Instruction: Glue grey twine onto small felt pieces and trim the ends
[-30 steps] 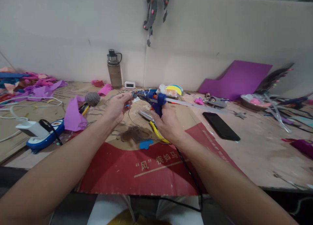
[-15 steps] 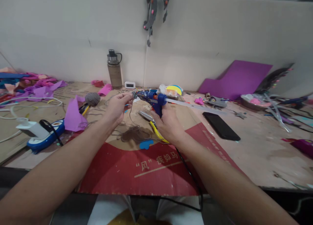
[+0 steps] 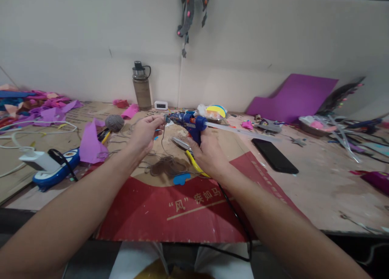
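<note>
My right hand (image 3: pixel 211 151) is wrapped round the handle of a blue hot glue gun (image 3: pixel 194 127), its nozzle pointing left. A clear glue stick (image 3: pixel 226 128) juts from the gun's back end. My left hand (image 3: pixel 150 129) is closed in a pinch at the nozzle tip, with grey yarn (image 3: pixel 163 137) hanging from the fingertips. Whatever small piece sits between those fingers is too small to make out. Below the hands lie loose coils of yarn (image 3: pixel 167 165), scissors with yellow handles (image 3: pixel 196 164) and a blue cut-out (image 3: pixel 181 179).
Red-printed cardboard (image 3: pixel 194 214) covers the table's front. To the left are a yarn ball (image 3: pixel 114 123), purple felt (image 3: pixel 92 143) and a blue power strip (image 3: pixel 56 169). A bottle (image 3: pixel 142 88) stands behind. On the right lies a black phone (image 3: pixel 274 155). The gun's cord (image 3: pixel 232 210) runs over the front edge.
Almost nothing differs. Both hands keep their places at the glue gun's nozzle and handle; the whole view has shifted very slightly.
</note>
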{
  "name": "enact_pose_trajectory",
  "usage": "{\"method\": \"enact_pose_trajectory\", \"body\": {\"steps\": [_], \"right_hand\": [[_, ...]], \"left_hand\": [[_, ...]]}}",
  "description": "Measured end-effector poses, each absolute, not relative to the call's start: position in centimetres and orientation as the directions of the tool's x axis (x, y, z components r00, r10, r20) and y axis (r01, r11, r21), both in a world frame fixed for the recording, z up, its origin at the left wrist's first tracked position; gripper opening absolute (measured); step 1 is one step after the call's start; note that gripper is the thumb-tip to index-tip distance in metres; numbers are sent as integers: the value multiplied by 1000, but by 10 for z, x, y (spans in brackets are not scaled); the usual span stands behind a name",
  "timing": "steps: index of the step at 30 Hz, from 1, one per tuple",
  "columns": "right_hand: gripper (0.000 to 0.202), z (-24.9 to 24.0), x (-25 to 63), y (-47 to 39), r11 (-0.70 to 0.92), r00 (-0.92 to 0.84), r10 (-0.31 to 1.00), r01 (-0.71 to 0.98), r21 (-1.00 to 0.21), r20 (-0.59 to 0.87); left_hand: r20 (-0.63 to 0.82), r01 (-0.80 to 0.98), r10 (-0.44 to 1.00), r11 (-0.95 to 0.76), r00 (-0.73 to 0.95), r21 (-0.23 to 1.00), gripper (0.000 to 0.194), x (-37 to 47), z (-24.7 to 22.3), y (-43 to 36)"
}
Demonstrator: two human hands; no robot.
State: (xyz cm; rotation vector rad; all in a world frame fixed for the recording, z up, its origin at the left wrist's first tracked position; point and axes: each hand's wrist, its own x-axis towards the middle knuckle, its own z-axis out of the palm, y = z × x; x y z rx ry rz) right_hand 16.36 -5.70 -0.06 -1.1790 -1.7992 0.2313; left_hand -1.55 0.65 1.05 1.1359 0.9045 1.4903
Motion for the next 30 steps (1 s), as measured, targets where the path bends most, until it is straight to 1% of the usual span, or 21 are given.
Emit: {"method": "enact_pose_trajectory", "body": {"steps": [5,8,12,18,25,30], "right_hand": [[32,0,163,-58,500,-104,815,622,-602,570],[33,2,162,-60,485,-94,822,631,-605,561],[31,2,163,-59,487,-92,819,632,-603,566],[26,-2,162,-58,567,-134,769,595,-570,625],[29,0,163,-59,493,-90,817,621,-609,570],[26,0,162,-60,499,-81,808,620,-605,583]], "left_hand": [[209,-293,977,-213,-46,932,16,-17,12,6],[204,-276,978,-209,-48,938,16,-16,12,6],[206,-262,977,-212,-53,941,16,-16,12,6],[191,-288,980,-199,-54,937,17,-17,13,7],[195,-260,980,-199,-39,945,14,-17,12,8],[206,-251,978,-206,-26,946,16,-17,11,8]]}}
